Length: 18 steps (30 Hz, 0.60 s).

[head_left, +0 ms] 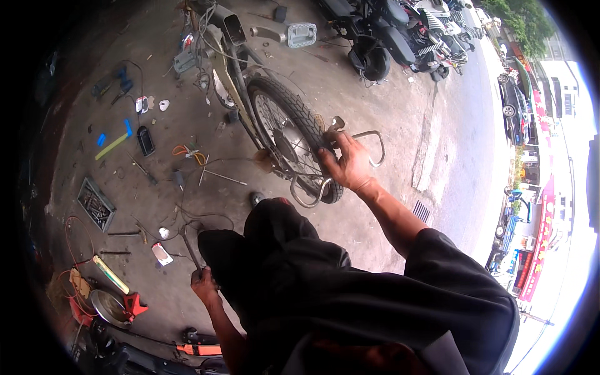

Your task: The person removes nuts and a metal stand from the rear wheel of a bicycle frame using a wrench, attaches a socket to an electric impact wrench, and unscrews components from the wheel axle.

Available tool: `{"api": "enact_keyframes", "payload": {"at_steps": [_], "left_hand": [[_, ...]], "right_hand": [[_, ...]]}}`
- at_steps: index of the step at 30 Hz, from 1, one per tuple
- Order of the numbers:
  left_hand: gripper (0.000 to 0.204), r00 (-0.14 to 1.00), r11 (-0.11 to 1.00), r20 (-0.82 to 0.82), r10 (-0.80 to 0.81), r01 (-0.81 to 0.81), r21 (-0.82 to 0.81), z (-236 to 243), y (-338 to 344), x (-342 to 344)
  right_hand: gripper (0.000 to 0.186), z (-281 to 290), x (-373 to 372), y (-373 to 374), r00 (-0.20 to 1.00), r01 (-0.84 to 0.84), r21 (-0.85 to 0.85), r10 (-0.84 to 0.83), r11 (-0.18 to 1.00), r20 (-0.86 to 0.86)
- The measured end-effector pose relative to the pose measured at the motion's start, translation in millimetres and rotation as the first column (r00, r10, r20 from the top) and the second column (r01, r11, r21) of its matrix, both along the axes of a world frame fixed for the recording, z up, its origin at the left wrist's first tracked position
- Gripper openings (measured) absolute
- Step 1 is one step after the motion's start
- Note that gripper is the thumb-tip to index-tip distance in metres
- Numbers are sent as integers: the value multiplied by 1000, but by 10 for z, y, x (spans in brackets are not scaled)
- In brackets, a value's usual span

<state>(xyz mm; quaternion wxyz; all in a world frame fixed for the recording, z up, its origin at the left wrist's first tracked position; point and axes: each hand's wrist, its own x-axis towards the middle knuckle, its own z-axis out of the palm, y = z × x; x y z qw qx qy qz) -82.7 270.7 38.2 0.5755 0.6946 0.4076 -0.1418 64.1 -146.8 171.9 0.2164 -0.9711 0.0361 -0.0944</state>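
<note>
Overhead view of work on a concrete floor (350,250). The black treaded tyre (292,110) of a silver spoked wheel runs diagonally through the upper centre of the frame, its lower end beside a bent silver metal tube (382,149). The right hand (351,164), right of centre, lies over the tyre's lower right edge, thumb against the rubber; whether its grip closes on tyre or tube cannot be told. The left hand (205,284), lower left of centre, has its grip closed around a dark slender bar (190,249) that slants upward to the left, beside the black-trousered leg. Left of the wheel lie a T-shaped metal wrench (225,178), a looped orange cord (186,151) and a black oblong dish (145,141). At far left a rectangular grey tray (109,220) holds small metal pieces; below it, at lower left, lie a long white-and-yellow box (111,275) and a round metal bowl (95,301). Dark parked two-wheelers (394,40) occupy the upper right, beside a grey road (459,169).
</note>
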Motion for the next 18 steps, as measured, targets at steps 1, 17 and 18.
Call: {"api": "enact_keyframes", "payload": {"at_steps": [1,17,18], "left_hand": [[12,999,1000,-54,-2,1,-13,-2,61,109],[15,865,919,-310,-394,378,-112,-470,2040,819],[15,847,914,-351,-400,394,-94,-498,2165,826]], "right_hand": [[32,28,17,24,1000,17,-13,-17,1000,-1],[51,-137,116,646,805,502,-396,-582,769,-111],[44,-139,112,693,816,499,-402,-572,768,-79]]}}
